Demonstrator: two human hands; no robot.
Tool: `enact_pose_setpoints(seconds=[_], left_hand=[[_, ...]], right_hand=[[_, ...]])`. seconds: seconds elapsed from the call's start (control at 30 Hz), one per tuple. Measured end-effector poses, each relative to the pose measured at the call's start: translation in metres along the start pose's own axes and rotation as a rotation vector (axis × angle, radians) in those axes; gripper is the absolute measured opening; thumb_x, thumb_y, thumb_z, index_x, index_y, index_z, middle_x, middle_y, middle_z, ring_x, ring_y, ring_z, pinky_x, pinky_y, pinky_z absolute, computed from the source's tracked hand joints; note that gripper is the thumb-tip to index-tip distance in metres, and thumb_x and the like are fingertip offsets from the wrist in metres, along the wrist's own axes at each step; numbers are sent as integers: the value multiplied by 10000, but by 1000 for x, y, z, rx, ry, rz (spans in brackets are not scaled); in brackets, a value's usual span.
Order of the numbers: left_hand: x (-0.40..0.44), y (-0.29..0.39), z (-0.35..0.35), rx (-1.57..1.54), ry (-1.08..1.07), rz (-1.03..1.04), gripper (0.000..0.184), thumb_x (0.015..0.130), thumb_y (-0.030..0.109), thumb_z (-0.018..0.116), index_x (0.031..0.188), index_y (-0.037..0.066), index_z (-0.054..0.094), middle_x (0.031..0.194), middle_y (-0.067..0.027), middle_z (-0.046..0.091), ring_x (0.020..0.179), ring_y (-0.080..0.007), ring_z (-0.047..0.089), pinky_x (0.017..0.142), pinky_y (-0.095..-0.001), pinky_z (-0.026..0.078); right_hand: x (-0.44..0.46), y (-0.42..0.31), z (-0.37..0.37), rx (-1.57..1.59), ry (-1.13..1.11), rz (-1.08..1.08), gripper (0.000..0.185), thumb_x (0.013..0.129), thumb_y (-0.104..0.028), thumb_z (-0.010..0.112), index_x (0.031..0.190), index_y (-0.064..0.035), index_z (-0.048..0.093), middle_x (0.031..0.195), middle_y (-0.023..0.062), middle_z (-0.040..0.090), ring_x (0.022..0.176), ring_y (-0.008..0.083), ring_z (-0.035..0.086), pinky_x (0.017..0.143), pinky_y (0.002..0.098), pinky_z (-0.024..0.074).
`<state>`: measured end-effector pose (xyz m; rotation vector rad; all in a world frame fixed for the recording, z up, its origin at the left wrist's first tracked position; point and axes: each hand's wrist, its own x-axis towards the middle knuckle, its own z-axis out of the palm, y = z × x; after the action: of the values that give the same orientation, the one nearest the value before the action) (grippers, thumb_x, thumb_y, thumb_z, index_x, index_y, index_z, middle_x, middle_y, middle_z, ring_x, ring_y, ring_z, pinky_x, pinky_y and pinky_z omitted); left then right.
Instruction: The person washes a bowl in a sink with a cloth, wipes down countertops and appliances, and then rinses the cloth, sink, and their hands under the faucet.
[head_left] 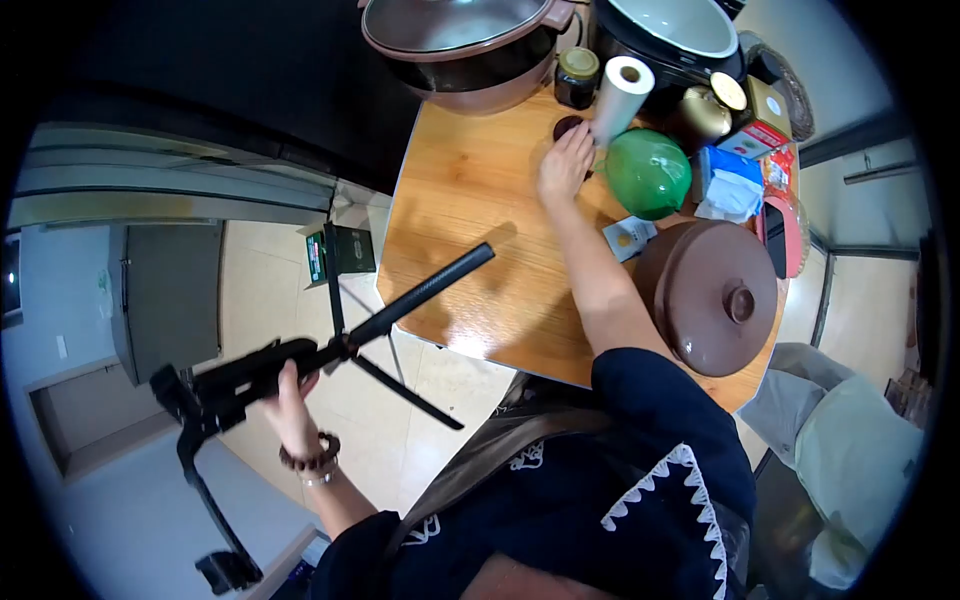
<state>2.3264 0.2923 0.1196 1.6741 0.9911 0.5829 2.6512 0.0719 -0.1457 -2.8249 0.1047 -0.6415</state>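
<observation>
My left hand [292, 408] is wrapped round the shaft of a black tripod [270, 368], held tilted beside the table with its legs spread towards the tabletop. A small dark head hangs from its bent lower arm. Across the table, my right hand [567, 168] reaches out with fingers extended. Its fingertips lie over a small dark round object [567, 126], whose kind I cannot make out. Right beside those fingers stands a white paper roll [624, 95]. A green rounded object [650, 174] sits just right of the hand.
A large pot with a glass lid [455, 30] and a dark jar [577, 78] stand at the back. A brown lidded pot [710, 300] is near my right arm, by a tissue pack [730, 185]. A box [350, 250] lies on the floor.
</observation>
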Motion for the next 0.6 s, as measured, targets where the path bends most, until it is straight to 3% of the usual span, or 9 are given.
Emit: enact_pose_setpoints(seconds=[0.13,0.3,0.37,0.4,0.47,0.5,0.57,0.6], left_hand=[[-8,-11,-25,64,143,-80,360,773,46,500,1112,-25,402,996,-148,532,836,-231,580,574,-278,543],[-12,-24,-34,59,220,-120,359,766,78,495,1101,-24,417,990,-163,538,821,-245,590,581,-290,541],[-8,-21,-40,32,219,-121,366,766,91,502,1103,-22,415,996,-173,536,831,-257,589,602,-299,540],[-9,-19,-38,15,233,-105,361,773,95,502,1103,-24,417,990,-171,539,827,-254,589,601,-298,540],[-8,-17,-35,-14,226,-104,350,779,97,500,1098,-26,424,991,-170,540,825,-249,589,603,-298,540],[-7,-19,-34,-18,232,-103,350,779,97,500,1098,-26,424,991,-170,540,825,-249,589,603,-298,540],[-5,-19,-35,-58,210,-106,339,782,91,497,1093,-28,432,982,-165,545,810,-244,592,608,-299,543],[-4,-19,-36,-58,214,-96,339,782,91,497,1093,-28,432,982,-165,545,810,-244,592,608,-299,543]], right_hand=[[33,-1,18,9,75,163,379,772,-79,372,1099,109,411,1193,187,372,1027,295,380,917,402,278],[35,1,34,48,132,60,296,705,-59,464,975,55,503,1013,129,496,943,276,425,859,386,329],[14,-8,35,407,45,-253,183,690,-26,468,850,23,542,885,119,540,859,282,468,758,389,380],[-1,-16,36,511,168,-337,118,688,-25,465,771,13,539,793,123,548,787,292,488,668,406,387],[-41,-34,-6,915,-208,-167,132,703,-46,475,791,14,553,803,139,555,779,292,505,670,410,402],[-58,-32,-17,714,-178,-384,145,708,-59,488,811,12,562,812,144,562,788,292,516,691,407,415],[-92,-21,-62,766,-326,-612,231,759,-20,454,965,35,544,989,169,548,897,328,510,781,417,404],[-104,-6,-62,788,-315,-707,244,770,-33,452,990,38,533,995,169,548,911,323,511,795,411,401]])
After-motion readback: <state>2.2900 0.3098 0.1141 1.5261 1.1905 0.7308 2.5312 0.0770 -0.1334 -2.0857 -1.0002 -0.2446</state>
